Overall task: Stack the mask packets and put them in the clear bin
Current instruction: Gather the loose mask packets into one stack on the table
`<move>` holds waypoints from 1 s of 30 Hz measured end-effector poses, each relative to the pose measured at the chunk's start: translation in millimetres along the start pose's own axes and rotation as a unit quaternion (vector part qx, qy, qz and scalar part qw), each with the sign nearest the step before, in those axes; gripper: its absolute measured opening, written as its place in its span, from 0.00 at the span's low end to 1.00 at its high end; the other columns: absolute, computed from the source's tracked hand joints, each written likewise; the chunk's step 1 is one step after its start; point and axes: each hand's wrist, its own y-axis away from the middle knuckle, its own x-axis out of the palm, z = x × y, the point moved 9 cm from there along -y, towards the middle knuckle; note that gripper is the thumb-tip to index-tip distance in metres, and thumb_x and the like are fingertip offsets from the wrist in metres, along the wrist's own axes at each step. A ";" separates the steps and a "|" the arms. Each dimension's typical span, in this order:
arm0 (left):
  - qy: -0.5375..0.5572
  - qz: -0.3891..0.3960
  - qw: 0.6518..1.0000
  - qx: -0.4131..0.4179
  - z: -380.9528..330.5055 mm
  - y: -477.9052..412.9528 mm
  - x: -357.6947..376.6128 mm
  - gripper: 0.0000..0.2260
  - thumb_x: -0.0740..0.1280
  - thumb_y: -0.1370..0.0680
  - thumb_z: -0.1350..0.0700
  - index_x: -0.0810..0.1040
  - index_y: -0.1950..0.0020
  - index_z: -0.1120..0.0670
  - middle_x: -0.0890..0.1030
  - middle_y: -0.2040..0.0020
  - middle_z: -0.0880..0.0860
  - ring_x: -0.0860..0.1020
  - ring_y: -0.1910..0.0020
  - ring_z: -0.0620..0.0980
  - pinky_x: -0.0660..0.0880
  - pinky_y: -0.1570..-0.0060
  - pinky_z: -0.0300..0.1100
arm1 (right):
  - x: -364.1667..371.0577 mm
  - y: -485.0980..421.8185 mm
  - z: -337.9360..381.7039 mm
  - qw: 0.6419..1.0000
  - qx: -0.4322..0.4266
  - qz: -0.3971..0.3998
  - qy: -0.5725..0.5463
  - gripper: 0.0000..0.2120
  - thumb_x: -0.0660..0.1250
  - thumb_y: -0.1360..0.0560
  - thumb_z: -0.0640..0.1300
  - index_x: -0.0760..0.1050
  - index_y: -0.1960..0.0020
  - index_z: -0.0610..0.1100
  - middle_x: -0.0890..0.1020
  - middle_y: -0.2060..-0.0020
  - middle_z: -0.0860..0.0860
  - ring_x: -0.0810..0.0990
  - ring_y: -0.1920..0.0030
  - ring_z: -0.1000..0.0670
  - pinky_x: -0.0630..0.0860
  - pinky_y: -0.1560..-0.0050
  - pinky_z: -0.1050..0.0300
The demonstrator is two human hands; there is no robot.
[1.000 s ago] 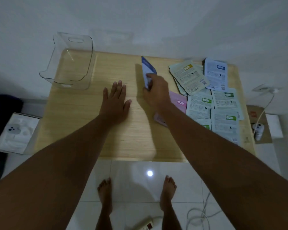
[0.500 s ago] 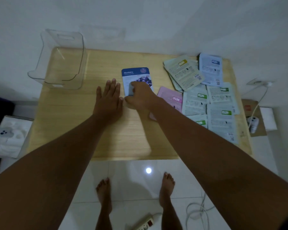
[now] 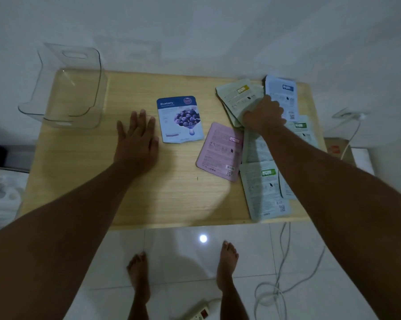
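Note:
A blueberry mask packet (image 3: pixel 180 118) lies face up at the middle of the wooden table (image 3: pixel 171 199). My left hand (image 3: pixel 137 137) rests flat on the table just left of it, fingers apart and holding nothing. My right hand (image 3: pixel 264 114) is at the back right, fingers curled on the lower edge of the yellow-labelled packets (image 3: pixel 238 95). A pink packet (image 3: pixel 220 151) lies between the two hands. Green-labelled packets (image 3: pixel 262 188) and a blue-labelled packet (image 3: pixel 282 93) are spread under and around my right arm. The clear bin (image 3: pixel 70 88) stands at the back left with nothing in it.
A white wall runs right behind the table. On the floor are a white box (image 3: pixel 3 195) at the left, a power strip (image 3: pixel 199 314) and loose cables (image 3: pixel 282 273) in front, and a cardboard box (image 3: pixel 338 150) at the right. My bare feet stand below the table's front edge.
My right hand laid the blueberry packet down face up, let it go, and moved right onto the yellow-labelled packets. My left hand stayed flat on the table.

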 end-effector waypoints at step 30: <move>0.003 -0.005 1.000 -0.012 4.5 0.9 0.5 0.29 0.51 0.20 0.46 0.60 0.20 0.54 0.56 0.18 0.56 0.51 0.19 0.57 0.46 0.24 0.61 | 108.0 133.2 157.0 0.933 -0.351 0.077 -0.010 0.22 0.67 0.28 0.58 0.74 0.45 0.42 0.77 0.46 0.41 0.78 0.47 0.42 0.74 0.53 0.55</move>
